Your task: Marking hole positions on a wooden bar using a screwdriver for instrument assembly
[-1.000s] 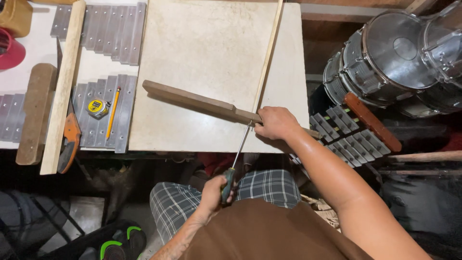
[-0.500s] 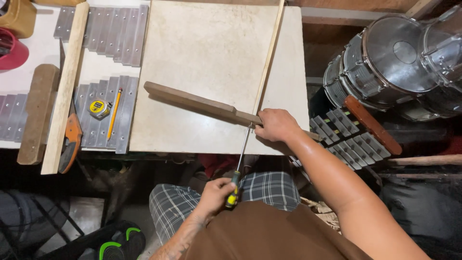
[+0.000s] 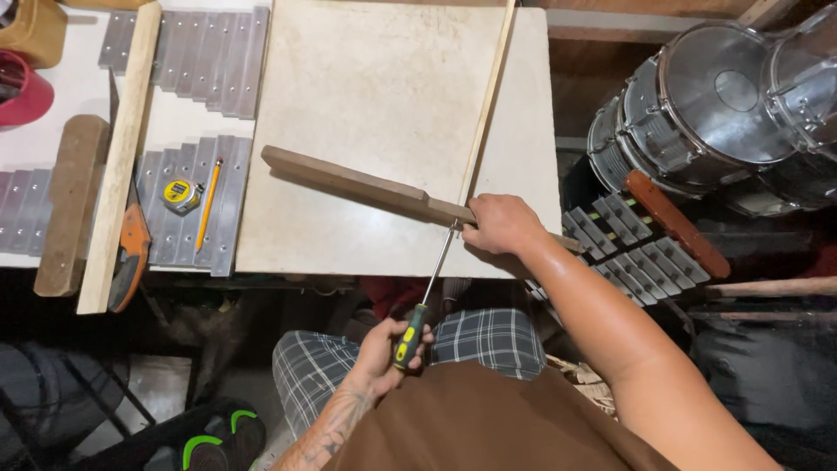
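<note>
Right hand [image 3: 499, 224] pressed down on dark wood bar [image 3: 366, 186], fingers curled over its end, keeps bar steady on pale board [image 3: 366, 96]. Left hand [image 3: 384, 349] fingers wrapped tight around screwdriver [image 3: 425, 292] handle; metal tip meets bar end beside thin stick [image 3: 485, 105]. Bar lies slanted. Left: metal bars [image 3: 187, 52], pencil [image 3: 207, 203], tape measure [image 3: 181, 194]. Right: 2 shiny drums [image 3: 697, 105]. Dim workshop.

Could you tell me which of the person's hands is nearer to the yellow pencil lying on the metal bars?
The left. The left hand grips the screwdriver below the table edge, down and right of the pencil; the right hand presses the dark wooden bar farther right.
</note>
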